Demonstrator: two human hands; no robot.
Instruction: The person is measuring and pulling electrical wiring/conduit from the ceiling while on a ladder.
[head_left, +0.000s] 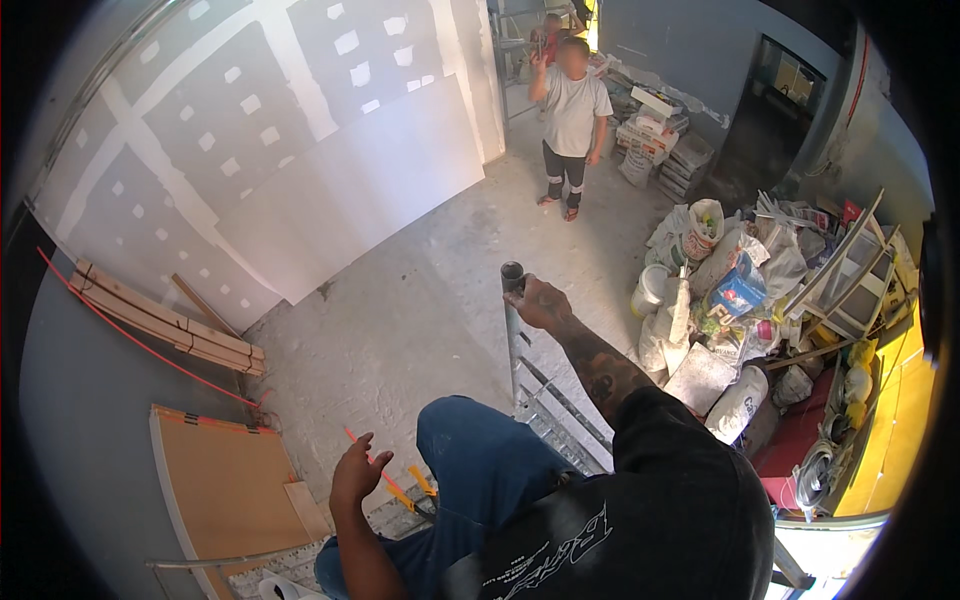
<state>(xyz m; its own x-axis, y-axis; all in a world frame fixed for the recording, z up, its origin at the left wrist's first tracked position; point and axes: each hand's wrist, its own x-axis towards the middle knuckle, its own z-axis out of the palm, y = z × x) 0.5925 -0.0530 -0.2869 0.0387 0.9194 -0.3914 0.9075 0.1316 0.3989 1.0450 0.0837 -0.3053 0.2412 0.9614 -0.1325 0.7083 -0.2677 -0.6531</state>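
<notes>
Concrete floor [400,320] below, the right hand [545,303] seemingly grips a metal pole [512,335]; left hand [354,474] apart, half-spread.

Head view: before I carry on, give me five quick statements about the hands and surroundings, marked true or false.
1. The right hand grips the upright grey tube near its top. True.
2. The left hand grips that tube too. False: it is apart from the tube.
3. The person in the light shirt is sitting. False: they are standing.
4. The bundled timber is left of the tube. True.
5. The white bucket is left of the tube. False: it is right of it.
</notes>
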